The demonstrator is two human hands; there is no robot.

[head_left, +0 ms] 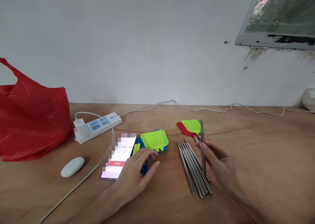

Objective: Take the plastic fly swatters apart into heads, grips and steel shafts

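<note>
1. Right hand (220, 160): the fingers grasp a metal rod (203, 151), which stands nearly upright, with its upper end projecting above the grip.
2. Pile of rods (194, 171): these lie side by side on the wooden counter (258, 158), just left of the right hand. The lower end of the held rod overlaps them in view; contact cannot be told.
3. Left hand (133, 169): the fingers are released, loosely spread and curved, with nothing visible in their grasp. They lie over the near edge of the swatter heads; whether they touch cannot be told.
4. Swatter heads: a lime-green head (154, 139) rests on top of blue heads (145, 168), right of the phone (118, 155), whose lit screen shows a timer.
5. Red swatter (182, 128) and green swatter (191, 126): these overlap beyond the pile of rods, their handles pointing toward the right hand.
6. Left side of the counter: a red bag (34, 119), a power strip (114, 119) bearing a white plug (81, 127), and a white oval object (72, 167).
</note>
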